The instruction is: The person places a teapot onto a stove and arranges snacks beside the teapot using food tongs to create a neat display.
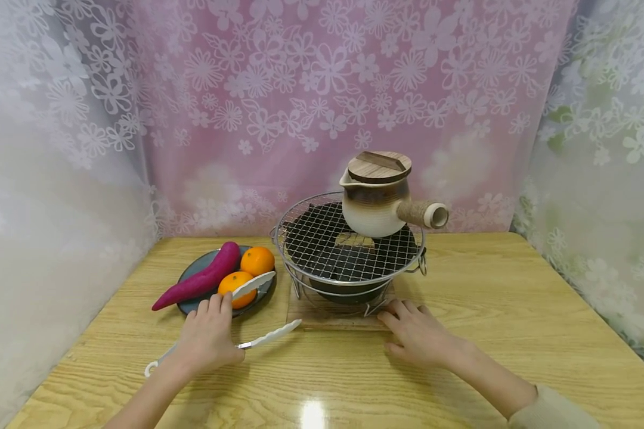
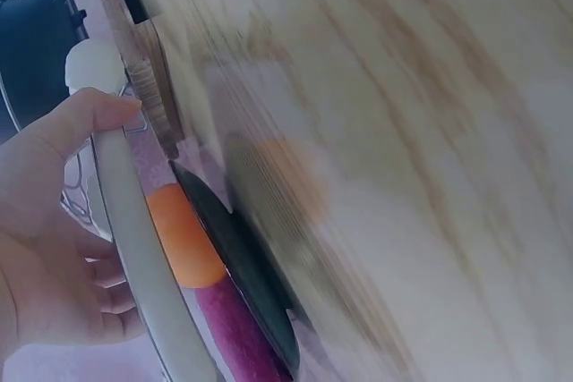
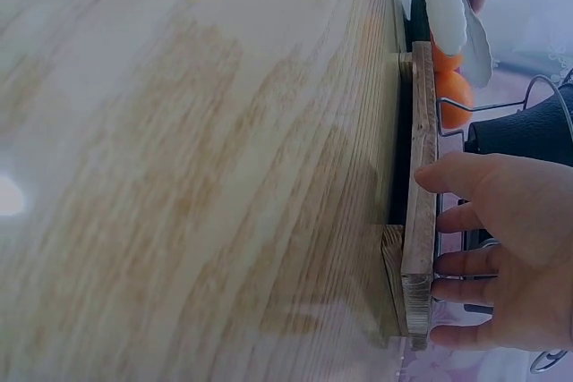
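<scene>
My left hand point(image 1: 209, 333) grips a pair of tongs point(image 1: 276, 335) with spread arms and white tips. One tip is in front of the oranges, the other low over the table near the wooden board point(image 1: 333, 323). In the left wrist view, thumb and fingers are on the tongs' handle point(image 2: 143, 239). My right hand point(image 1: 421, 333) rests with loosely bent fingers at the board's front right corner. In the right wrist view, its thumb touches the board's edge point(image 3: 423, 131). On the board stands a round charcoal grill point(image 1: 349, 292) topped by a wire rack point(image 1: 327, 256).
On the rack's right side sits a side-handled clay pot point(image 1: 372, 214) with a wooden lid point(image 1: 378, 167). Left of the grill, a dark plate point(image 1: 193, 267) bears a purple sweet potato point(image 1: 204, 280), a rear orange point(image 1: 257, 261) and a front orange point(image 1: 231, 282). Floral curtains point(image 1: 327, 107) surround the table.
</scene>
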The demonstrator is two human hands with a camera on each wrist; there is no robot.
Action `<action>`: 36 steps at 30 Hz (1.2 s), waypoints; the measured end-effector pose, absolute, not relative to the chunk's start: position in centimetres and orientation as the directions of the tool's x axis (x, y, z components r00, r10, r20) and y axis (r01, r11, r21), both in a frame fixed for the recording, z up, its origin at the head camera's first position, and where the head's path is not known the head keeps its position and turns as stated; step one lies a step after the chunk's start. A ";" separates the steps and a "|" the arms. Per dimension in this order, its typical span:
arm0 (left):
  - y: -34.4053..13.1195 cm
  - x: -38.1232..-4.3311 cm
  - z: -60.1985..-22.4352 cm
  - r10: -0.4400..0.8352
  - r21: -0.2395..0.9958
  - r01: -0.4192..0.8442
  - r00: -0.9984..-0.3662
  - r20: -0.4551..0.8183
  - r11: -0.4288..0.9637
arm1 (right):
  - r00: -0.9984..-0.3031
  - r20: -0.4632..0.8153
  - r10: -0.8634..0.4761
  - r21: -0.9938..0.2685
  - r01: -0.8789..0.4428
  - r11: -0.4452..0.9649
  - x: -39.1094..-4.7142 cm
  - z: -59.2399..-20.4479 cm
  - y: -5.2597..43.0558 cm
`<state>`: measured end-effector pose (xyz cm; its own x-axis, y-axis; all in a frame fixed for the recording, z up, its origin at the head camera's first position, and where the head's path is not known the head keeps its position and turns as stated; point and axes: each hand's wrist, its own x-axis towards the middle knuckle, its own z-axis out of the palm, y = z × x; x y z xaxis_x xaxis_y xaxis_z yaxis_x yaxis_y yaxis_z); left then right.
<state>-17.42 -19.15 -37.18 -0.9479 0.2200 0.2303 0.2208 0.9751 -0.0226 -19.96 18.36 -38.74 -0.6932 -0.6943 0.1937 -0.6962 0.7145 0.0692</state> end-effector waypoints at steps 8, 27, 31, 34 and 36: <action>-19.7 -17.3 -36.9 0.200 -0.011 0.202 -0.954 0.224 0.979 | -0.687 0.195 -0.700 0.082 -0.699 0.710 -20.0 -38.7 18.3; -21.2 -17.0 -36.0 0.179 -0.014 0.183 -0.944 0.278 0.983 | -0.695 0.191 -0.693 0.080 -0.693 0.717 -20.0 -38.9 18.3; -21.2 -17.1 -35.9 0.169 -0.009 0.174 -0.944 0.284 0.985 | -0.697 0.189 -0.692 0.077 -0.692 0.718 -20.0 -38.8 18.3; -21.3 -17.1 -35.8 0.162 0.002 0.170 -0.944 0.288 0.985 | -0.698 0.190 -0.690 0.078 -0.690 0.719 -20.0 -38.8 18.3; -21.4 -17.1 -35.8 0.157 0.003 0.165 -0.944 0.291 0.986 | -0.700 0.191 -0.688 0.079 -0.688 0.721 -20.0 -38.8 18.3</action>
<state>-17.07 -21.39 -35.77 -0.9437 0.1566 0.2913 0.1646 0.9864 0.0029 -20.04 18.30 -38.80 -0.6998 -0.6883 0.1912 -0.6879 0.7214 0.0795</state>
